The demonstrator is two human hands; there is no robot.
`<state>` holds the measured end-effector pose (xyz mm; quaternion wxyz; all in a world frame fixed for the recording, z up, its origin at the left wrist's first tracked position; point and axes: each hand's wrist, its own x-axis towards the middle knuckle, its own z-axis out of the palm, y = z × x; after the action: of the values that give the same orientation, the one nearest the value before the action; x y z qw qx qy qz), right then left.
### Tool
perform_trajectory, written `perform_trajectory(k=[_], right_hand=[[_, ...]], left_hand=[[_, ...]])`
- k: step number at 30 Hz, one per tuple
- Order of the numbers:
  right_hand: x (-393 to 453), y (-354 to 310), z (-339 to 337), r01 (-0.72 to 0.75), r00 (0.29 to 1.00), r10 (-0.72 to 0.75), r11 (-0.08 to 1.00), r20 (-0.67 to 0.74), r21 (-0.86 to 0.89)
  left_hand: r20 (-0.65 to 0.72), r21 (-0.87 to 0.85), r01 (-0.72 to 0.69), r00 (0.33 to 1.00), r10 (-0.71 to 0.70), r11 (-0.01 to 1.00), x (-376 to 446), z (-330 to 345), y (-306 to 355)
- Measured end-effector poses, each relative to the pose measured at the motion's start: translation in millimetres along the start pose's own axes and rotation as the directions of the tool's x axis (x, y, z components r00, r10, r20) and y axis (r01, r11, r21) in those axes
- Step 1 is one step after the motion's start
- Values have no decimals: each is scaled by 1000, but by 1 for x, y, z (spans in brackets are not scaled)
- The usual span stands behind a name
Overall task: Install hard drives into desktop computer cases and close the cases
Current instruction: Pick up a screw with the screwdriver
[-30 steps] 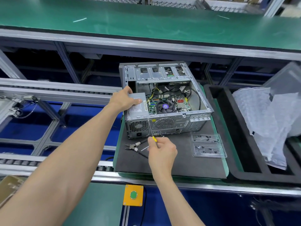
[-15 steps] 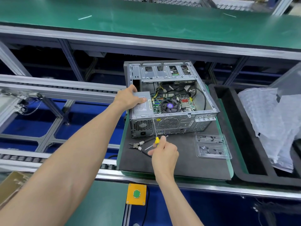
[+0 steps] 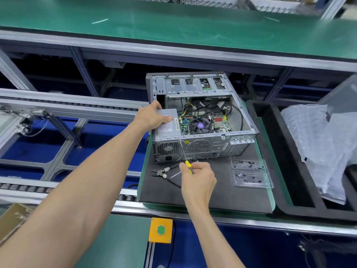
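The left hand [image 3: 152,117] is resting on the power supply [image 3: 168,126], fingers straight, inside the open case [image 3: 239,144]. The right hand [image 3: 197,176] is pinching a screwdriver [image 3: 188,164], tip touching the case's rear panel.

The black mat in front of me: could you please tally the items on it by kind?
Computer case: 1
Screwdriver, held in the right hand: 1
Cutting pliers: 1
Clear screw tray: 1
Total: 4

An electronics assembly line, likely a factory: roller conveyor rails [image 3: 67,107], green anti-static counter [image 3: 173,26], aluminium framing, a yellow push-button box [image 3: 160,230], foam-lined carrier trays [image 3: 286,200].
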<state>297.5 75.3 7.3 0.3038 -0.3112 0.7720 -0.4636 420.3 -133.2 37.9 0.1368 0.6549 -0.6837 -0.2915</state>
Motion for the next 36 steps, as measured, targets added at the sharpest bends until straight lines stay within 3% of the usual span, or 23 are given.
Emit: perform_trajectory(k=[7,14,15,17,19,20,21,23,25,27,29,31,32,34,36], right_hand=[[-2,-2,5,-74,997,74,997,38,-13],[-3,0,0,114,993,-114,991,-1,-63],[-1,-1,1,87,996,-87,994,10,-61],[2,-1,4,-107,993,100,989,70,105],[3,0,5,-315,946,268,891,181,327],[3,2,4,-336,938,279,873,204,353],[3,4,3,-301,948,245,898,204,321],[4,7,0,-94,988,75,986,136,135],[5,7,0,26,997,-27,1000,69,10],[5,8,2,20,996,-23,999,89,44],[4,8,5,-49,987,28,990,159,132],[5,10,6,-84,976,49,984,212,159],[4,10,6,-73,974,39,986,225,147],[2,17,3,-12,972,-15,993,234,115],[-3,25,-1,74,965,-96,992,245,98]], left_hand=[[-10,-8,-7,1000,7,1000,1,1,-1],[-6,-2,1,1000,-1,1000,1,2,-2],[-8,2,0,1000,0,1000,1,2,-2],[-8,-5,2,1000,-2,1000,2,1,-2],[-13,-25,5,1000,-5,1000,4,2,-4],[-15,-31,4,1000,-4,1000,4,3,-4],[-19,-30,3,1000,-4,1000,4,3,-4],[-41,-13,-7,999,7,1000,0,4,-2],[-107,-40,-43,994,38,998,-8,5,-3],[-278,-244,-94,960,23,965,-27,10,-9],[-398,-606,-116,901,-174,787,-51,18,-19],[-193,-930,-69,928,-319,362,-80,32,-31],[-22,-995,8,955,-295,102,-95,41,-38],[270,-916,218,956,-116,-337,-120,60,-52],[375,-746,324,926,36,-582,-136,78,-59]])
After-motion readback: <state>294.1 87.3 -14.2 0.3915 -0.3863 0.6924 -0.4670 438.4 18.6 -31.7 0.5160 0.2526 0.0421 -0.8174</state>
